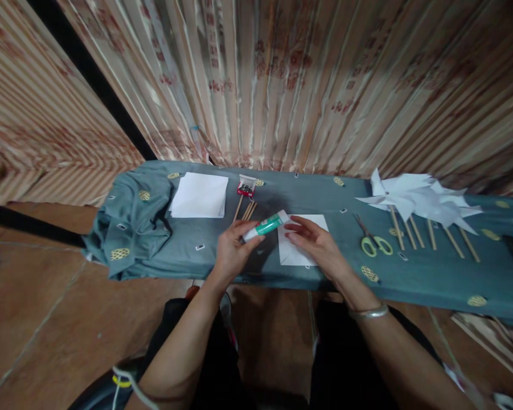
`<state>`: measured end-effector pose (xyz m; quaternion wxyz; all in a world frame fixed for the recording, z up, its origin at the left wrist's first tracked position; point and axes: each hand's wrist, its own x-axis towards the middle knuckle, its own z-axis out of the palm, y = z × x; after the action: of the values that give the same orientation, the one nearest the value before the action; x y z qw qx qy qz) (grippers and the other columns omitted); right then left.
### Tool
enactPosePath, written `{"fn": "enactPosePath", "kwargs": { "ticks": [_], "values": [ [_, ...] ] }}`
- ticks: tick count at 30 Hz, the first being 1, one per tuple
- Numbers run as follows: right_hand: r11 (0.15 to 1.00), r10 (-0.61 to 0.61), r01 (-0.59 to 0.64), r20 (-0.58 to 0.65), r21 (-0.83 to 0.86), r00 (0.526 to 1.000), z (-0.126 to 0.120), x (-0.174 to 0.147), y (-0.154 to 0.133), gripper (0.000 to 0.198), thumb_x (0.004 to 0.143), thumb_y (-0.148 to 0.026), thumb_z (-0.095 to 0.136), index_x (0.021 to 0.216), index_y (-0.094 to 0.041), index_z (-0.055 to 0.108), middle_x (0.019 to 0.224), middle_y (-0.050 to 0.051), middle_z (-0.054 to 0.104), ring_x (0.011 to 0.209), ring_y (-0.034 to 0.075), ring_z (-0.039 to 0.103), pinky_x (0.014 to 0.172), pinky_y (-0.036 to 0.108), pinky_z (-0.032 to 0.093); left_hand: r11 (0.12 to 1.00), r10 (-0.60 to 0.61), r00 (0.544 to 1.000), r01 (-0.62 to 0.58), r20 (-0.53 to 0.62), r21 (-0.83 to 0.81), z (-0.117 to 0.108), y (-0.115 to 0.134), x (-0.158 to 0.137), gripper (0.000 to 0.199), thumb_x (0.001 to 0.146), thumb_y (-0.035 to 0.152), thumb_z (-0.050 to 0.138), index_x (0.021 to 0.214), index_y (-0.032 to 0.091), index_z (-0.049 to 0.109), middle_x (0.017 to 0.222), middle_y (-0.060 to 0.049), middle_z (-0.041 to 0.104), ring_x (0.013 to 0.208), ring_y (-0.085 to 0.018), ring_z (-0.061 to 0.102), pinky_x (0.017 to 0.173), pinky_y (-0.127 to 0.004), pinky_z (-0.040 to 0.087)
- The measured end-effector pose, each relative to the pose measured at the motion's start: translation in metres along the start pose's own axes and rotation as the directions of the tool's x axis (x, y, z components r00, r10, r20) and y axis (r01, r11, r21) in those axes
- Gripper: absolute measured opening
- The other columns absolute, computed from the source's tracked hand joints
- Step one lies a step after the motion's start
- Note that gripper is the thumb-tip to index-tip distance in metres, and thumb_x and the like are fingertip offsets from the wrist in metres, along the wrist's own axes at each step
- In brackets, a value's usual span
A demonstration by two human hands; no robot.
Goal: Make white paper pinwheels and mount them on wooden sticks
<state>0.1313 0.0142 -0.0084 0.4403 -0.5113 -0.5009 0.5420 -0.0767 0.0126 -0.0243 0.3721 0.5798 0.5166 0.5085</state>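
A glue stick [267,225] with a green label and white ends is gripped at its lower end by my left hand [233,247]. It tilts up to the right above the table. My right hand [314,242] is near the glue stick's upper end, its fingers apart and holding nothing that I can see. Beneath that hand lies a white square of paper [291,254], partly covered by my fingers. Light creases run across the paper near its lower left corner.
A stack of white paper [200,195] lies left, beside a small red box of metal pieces [246,186] and several wooden sticks [249,211]. Green-handled scissors [373,242] and several white paper pinwheels [425,196] are right. A patterned blue-green cloth [183,250] covers the table.
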Motion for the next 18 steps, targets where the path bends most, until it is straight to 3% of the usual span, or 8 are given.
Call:
{"fn": "enactPosePath", "kwargs": {
  "ticks": [3,7,18],
  "values": [
    [0.954,0.13,-0.134,0.032,0.268,0.991,0.009,-0.002,0.002,0.054,0.056,-0.045,0.085,0.103,-0.025,0.068,0.105,0.004,0.072,0.096,0.018,0.066,0.089,0.033,0.051,0.999,0.009,0.994,-0.004,0.105,-0.045,0.019,0.012,-0.005,0.023,0.072,0.026,0.075,0.095,0.025,0.077,0.092,-0.005,0.07,0.087,-0.022,0.063,0.082,-0.031,0.047],
    [0.879,0.205,-0.182,-0.005,0.441,0.979,0.007,-0.002,0.003,0.035,0.053,-0.04,0.088,0.079,-0.022,0.073,0.087,0.0,0.074,0.081,0.014,0.066,0.079,0.027,0.053,0.998,-0.007,0.993,0.013,0.119,-0.057,0.03,0.017,-0.004,0.026,0.069,0.022,0.077,0.095,0.025,0.077,0.092,-0.006,0.071,0.087,-0.023,0.063,0.085,-0.034,0.048],
    [0.764,0.255,-0.135,-0.102,0.631,0.962,-0.013,0.01,0.02,0.029,0.052,-0.033,0.09,0.07,-0.02,0.072,0.072,-0.002,0.074,0.062,0.009,0.065,0.063,0.02,0.056,1.0,-0.02,0.987,0.02,0.159,0.0,0.049,-0.001,0.002,0.031,0.072,0.025,0.072,0.102,0.019,0.073,0.102,-0.007,0.072,0.09,-0.02,0.067,0.084,-0.032,0.053]
  ]
}}
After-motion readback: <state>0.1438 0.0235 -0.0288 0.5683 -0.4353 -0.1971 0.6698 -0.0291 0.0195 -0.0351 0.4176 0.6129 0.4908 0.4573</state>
